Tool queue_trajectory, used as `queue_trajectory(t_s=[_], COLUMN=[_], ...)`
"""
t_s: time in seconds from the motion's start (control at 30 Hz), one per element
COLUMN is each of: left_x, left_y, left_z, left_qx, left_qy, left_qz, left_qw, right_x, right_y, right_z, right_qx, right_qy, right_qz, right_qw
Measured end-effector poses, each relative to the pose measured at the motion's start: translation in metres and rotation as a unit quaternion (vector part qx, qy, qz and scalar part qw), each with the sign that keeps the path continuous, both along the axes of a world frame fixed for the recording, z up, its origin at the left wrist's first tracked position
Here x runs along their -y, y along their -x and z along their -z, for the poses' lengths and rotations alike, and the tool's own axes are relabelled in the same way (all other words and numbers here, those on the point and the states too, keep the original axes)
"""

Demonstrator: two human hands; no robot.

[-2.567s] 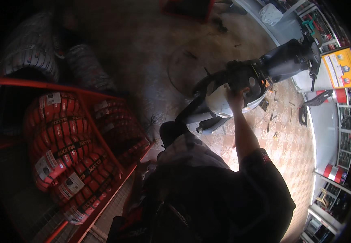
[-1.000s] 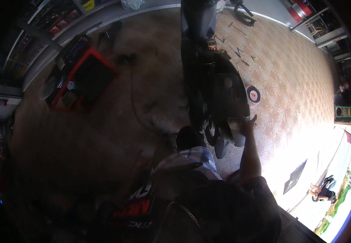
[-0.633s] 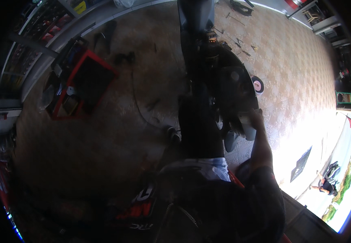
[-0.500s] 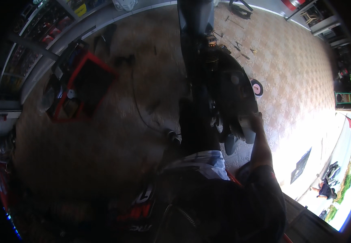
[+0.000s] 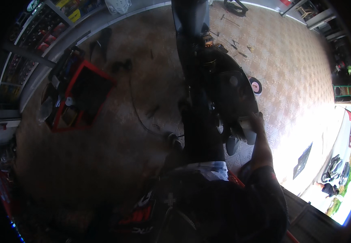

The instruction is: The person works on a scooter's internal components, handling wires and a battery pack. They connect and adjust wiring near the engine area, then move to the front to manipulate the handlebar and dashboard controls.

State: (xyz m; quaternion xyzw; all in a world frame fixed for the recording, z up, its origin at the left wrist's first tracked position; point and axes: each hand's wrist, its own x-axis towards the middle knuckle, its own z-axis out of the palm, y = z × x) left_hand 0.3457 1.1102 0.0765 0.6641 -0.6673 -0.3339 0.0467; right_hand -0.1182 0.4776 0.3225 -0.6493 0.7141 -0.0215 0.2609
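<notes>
A black scooter (image 5: 224,81) stands on the tiled floor and runs from the top of the view down toward me. My right hand (image 5: 257,121) reaches forward and grips a pale part (image 5: 242,126) at the scooter's near right end. My dark-trousered leg (image 5: 199,133) stands close against the scooter's left side. My left hand is hidden under my dark upper body.
A red tool cart (image 5: 82,97) stands on the stained floor at left, with a dark cable (image 5: 139,117) trailing from it. Loose hand tools (image 5: 232,42) and a round red-and-white disc (image 5: 257,86) lie beyond the scooter. Stocked shelves (image 5: 41,28) line the upper left. Scooters (image 5: 333,174) are parked outside.
My view has swung from a red tyre rack to along the scooter. My leg has come in beside it, and my right hand has stayed on its near end.
</notes>
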Motion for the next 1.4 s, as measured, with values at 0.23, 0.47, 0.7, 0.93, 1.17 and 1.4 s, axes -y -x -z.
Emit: queue_trajectory(t_s=[0.23, 0.47, 0.7, 0.93, 1.17, 1.4], left_x=[-0.002, -0.001, 0.0, 0.02, 0.053, 0.122], left_y=[-0.013, -0.021, -0.03, -0.001, -0.007, -0.037], left_z=[0.0, 0.012, -0.003, 0.009, -0.012, -0.034], left_qx=[0.017, 0.033, 0.088, -0.227, -0.104, -0.045], left_qy=[0.015, 0.026, 0.18, -0.182, -0.107, -0.089], left_qz=[0.046, 0.095, 0.108, -0.292, -0.093, -0.007], left_qw=[0.999, 0.995, 0.974, 0.911, 0.984, 0.995], right_x=[-0.001, -0.004, -0.008, -0.003, -0.016, -0.027], right_y=[0.02, 0.011, 0.008, 0.01, 0.021, 0.023], right_z=[0.025, 0.0, -0.012, -0.033, 0.0, 0.018], right_qx=[-0.033, -0.126, -0.186, 0.036, -0.03, -0.075], right_qy=[0.008, -0.026, 0.016, -0.176, -0.014, -0.008], right_qz=[-0.063, -0.175, -0.265, -0.094, -0.091, -0.011], right_qw=[0.997, 0.976, 0.946, 0.979, 0.995, 0.997])
